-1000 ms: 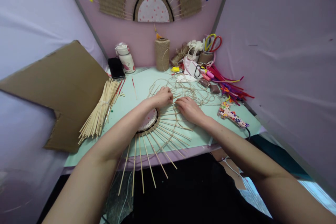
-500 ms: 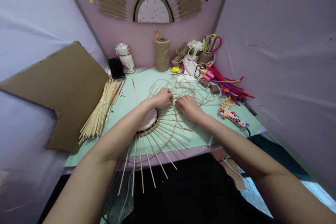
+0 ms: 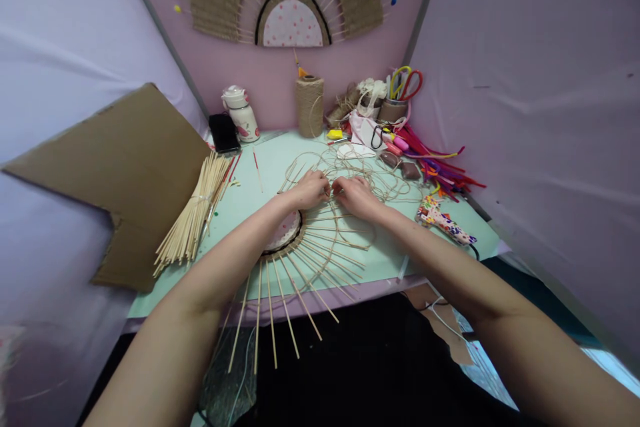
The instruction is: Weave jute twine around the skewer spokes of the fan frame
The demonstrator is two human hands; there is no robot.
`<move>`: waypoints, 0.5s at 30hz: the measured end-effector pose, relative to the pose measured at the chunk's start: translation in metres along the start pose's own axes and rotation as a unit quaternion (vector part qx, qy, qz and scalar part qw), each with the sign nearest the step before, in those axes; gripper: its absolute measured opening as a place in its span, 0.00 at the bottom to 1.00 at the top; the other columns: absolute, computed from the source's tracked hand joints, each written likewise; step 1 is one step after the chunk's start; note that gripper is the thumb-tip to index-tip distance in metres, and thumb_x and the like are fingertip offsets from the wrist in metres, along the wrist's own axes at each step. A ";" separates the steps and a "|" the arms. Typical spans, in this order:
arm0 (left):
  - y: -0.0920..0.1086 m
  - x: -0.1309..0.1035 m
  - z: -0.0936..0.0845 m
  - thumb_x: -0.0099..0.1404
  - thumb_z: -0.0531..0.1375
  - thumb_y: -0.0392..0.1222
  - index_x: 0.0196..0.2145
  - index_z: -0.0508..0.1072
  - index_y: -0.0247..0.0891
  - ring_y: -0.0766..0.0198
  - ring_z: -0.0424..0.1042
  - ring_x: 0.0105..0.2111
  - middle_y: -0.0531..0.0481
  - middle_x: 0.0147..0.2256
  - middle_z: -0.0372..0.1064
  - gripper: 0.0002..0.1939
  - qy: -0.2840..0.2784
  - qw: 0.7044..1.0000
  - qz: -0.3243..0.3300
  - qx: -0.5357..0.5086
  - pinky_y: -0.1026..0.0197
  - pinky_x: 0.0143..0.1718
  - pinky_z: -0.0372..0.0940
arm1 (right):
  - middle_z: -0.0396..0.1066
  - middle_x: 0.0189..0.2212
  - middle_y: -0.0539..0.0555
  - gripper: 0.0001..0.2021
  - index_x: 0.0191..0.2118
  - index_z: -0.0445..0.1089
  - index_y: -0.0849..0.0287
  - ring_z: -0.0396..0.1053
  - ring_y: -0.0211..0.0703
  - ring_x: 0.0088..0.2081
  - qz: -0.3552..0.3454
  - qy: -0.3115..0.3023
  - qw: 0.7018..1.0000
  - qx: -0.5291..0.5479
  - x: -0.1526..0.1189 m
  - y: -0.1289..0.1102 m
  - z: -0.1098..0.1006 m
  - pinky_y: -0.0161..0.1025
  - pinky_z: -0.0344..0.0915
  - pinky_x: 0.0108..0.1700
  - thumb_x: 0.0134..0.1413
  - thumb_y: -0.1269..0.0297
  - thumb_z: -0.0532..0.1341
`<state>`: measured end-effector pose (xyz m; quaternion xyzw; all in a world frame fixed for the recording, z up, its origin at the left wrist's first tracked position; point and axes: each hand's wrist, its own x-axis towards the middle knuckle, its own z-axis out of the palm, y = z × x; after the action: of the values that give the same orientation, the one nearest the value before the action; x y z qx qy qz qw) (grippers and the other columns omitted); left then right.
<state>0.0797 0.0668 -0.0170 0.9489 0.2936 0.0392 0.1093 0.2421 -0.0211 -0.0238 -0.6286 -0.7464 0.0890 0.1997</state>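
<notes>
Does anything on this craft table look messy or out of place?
The twine lies in loose tangled loops behind both hands, and the piece's sticks jut past the table's front edge. Nothing looks spilled or broken.

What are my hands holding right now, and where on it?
Both the left hand and right hand pinch the loose jute twine between fingertips, where it crosses the spokes of the stick fan. The exact grip is hidden.

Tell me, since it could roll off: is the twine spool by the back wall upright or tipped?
Upright: the twine spool stands on its end on the table, core hole facing up.
</notes>
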 end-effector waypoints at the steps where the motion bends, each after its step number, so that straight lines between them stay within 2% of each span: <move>1: 0.000 0.000 0.000 0.62 0.60 0.42 0.40 0.77 0.38 0.51 0.64 0.49 0.42 0.44 0.66 0.10 0.001 1.000 0.001 0.000 0.52 0.55 0.57 | 0.78 0.40 0.56 0.10 0.43 0.69 0.57 0.71 0.50 0.47 -0.001 -0.003 1.000 0.008 0.001 0.000 0.000 0.52 0.51 0.60 0.56 0.74 0.57; 9: 0.001 -0.004 -0.003 0.63 0.59 0.42 0.42 0.76 0.39 0.51 0.63 0.51 0.43 0.44 0.66 0.11 0.002 1.000 -0.004 -0.012 0.51 0.57 0.56 | 0.79 0.40 0.55 0.09 0.41 0.69 0.56 0.72 0.50 0.46 0.002 0.001 1.000 0.027 0.003 0.001 0.002 0.53 0.50 0.60 0.56 0.73 0.57; 15: 0.006 -0.011 -0.012 0.59 0.57 0.33 0.45 0.74 0.37 0.51 0.64 0.51 0.42 0.46 0.66 0.16 0.001 1.000 0.011 -0.019 0.51 0.58 0.57 | 0.78 0.40 0.54 0.10 0.42 0.69 0.57 0.72 0.50 0.45 0.003 0.006 1.000 0.028 0.003 0.005 0.004 0.53 0.50 0.60 0.56 0.74 0.57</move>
<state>0.0718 0.0578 -0.0045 0.9497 0.2827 0.0471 0.1262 0.2445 -0.0170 -0.0286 -0.6255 -0.7407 0.1067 0.2208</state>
